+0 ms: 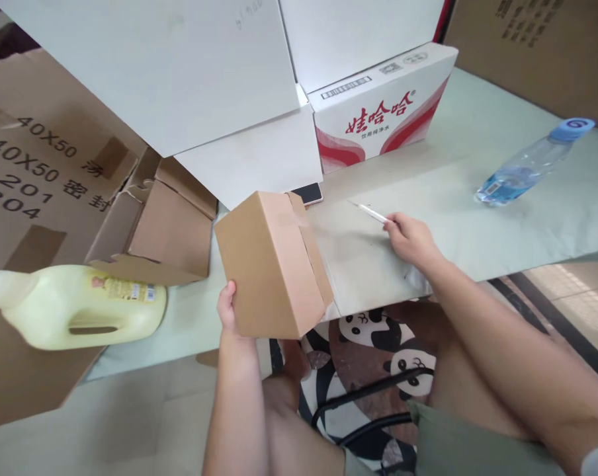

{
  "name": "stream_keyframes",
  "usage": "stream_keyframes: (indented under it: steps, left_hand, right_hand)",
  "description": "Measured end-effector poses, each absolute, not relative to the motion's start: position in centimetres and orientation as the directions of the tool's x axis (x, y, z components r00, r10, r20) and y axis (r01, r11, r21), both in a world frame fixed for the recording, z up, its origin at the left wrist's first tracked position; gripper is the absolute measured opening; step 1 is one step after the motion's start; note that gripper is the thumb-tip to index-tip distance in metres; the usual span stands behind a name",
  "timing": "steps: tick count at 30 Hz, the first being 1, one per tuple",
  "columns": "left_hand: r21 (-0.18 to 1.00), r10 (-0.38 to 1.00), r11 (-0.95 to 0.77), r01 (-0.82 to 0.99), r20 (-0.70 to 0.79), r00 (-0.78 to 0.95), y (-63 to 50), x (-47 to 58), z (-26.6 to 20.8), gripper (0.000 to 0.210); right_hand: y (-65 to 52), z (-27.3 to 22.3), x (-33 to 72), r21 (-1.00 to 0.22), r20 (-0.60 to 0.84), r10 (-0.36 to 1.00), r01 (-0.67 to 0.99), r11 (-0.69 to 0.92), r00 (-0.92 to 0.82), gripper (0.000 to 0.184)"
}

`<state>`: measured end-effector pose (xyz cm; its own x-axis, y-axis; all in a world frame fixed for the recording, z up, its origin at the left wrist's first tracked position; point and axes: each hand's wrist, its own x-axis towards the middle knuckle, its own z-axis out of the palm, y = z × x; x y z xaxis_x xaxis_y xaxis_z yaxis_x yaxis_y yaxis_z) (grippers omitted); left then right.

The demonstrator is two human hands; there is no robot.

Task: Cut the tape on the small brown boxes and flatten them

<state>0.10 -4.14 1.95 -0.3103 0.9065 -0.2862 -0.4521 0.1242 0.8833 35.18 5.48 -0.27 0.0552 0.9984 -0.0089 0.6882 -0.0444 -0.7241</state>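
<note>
A small brown cardboard box (252, 264) is tilted up over the front of the table, with a flap seam showing along its right side. My left hand (227, 307) grips its lower left edge; the thumb shows, and the other fingers are hidden behind the box. To the right, my right hand (408, 238) is closed around a slim white tool (373, 213) with a thin pointed tip, perhaps a craft knife. That tip points left toward the box, apart from it. Behind the box lies a dark phone-like object (311, 194), partly covered.
An open cardboard box (172, 228) and a yellow jug (125, 307) on its side are at left. White cartons (239, 73) and a red-and-white carton (378, 125) stand behind. A water bottle (522, 168) lies at right on the pale tablecloth (482, 238).
</note>
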Motion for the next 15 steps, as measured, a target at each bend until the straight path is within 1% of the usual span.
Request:
stream_keyframes:
  steps: [1,2,3,4,5,7,10,15]
  left_hand:
    - [0.881,0.909,0.135,-0.453,-0.293,-0.298,-4.1,0.2,1.9,0.040]
    - [0.878,0.909,0.151,-0.455,-0.304,-0.285,-4.1,0.2,1.9,0.041]
    - [0.873,0.908,0.167,-0.459,-0.318,-0.273,-4.1,0.3,1.9,0.041]
    - [0.867,0.907,0.179,-0.465,-0.329,-0.265,-4.0,0.3,1.8,0.042]
    - [0.861,0.904,0.186,-0.473,-0.338,-0.261,-3.9,0.4,1.9,0.043]
    - [0.845,0.896,0.193,-0.498,-0.359,-0.262,-3.7,0.7,1.9,0.045]
    - [0.823,0.879,0.197,-0.532,-0.388,-0.275,-3.4,1.3,2.1,0.049]
    - [0.838,0.888,0.143,-0.526,-0.344,-0.306,-3.0,2.1,2.2,0.050]
  right_hand:
    - [4.7,0.1,34.4,-0.840,-0.017,1.000,0.542,-0.004,-0.019,0.042]
    - [3.9,0.5,33.5,-0.921,-0.014,0.995,0.389,0.025,-0.097,0.048]
    - [3.1,0.8,32.6,-0.962,0.002,0.985,0.267,0.049,-0.175,0.051]
    - [2.5,1.0,31.8,-0.979,0.022,0.972,0.192,0.069,-0.235,0.053]
    - [2.0,1.2,31.1,-0.984,0.037,0.962,0.158,0.082,-0.270,0.053]
    - [1.5,1.4,30.0,-0.982,0.050,0.955,0.158,0.099,-0.293,0.051]
    - [1.6,1.3,29.5,-0.972,0.075,0.960,0.196,0.131,-0.271,0.050]
    - [1.6,1.2,29.6,-0.953,0.100,0.959,0.250,0.168,-0.265,0.044]
